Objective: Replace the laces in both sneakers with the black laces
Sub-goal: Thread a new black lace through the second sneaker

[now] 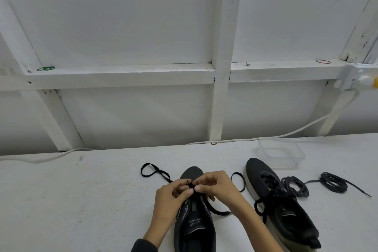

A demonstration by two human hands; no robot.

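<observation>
The right sneaker [290, 217] looks laced. Left hand [173, 192] and right hand [214, 185] pinch the black lace [166, 176] over the left sneaker [194, 231], whose threading looks barely begun.

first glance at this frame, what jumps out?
Both hands work at bottom centre: the left hand and right hand pinch a black lace over the toe end of the near sneaker. Right of it lies a second sneaker, already laced, with coiled laces on the table beyond it.
</observation>
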